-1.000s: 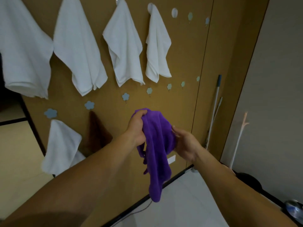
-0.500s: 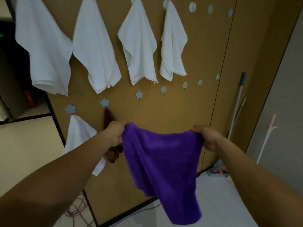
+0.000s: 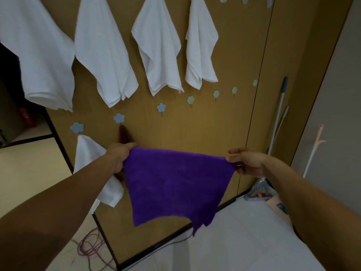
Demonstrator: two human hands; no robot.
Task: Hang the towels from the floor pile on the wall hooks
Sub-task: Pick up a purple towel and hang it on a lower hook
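Note:
A purple towel [image 3: 175,184] hangs spread flat in front of the wooden wall [image 3: 195,126]. My left hand [image 3: 119,155] grips its top left corner and my right hand [image 3: 246,161] pinches its top right corner. Just above the towel runs a row of small flower-shaped hooks; the blue hook [image 3: 161,107] and the pale green hook [image 3: 190,100] are bare. Several white towels [image 3: 158,49] hang from a higher row. Lower left, a white towel [image 3: 91,159] and a brown towel [image 3: 125,135] hang from hooks, partly hidden behind my left hand.
A mop with a grey-tipped handle [image 3: 278,114] leans in the right corner beside a grey wall [image 3: 336,106]. A pale stick [image 3: 314,149] stands near it. Purple cable [image 3: 89,249] lies coiled on the floor at the wall's foot. White floor tiles [image 3: 244,241] stretch below.
The bunched purple towel has been pulled open; my hands moved apart, each at a top corner, until it hangs flat. The view has moved closer to the wall.

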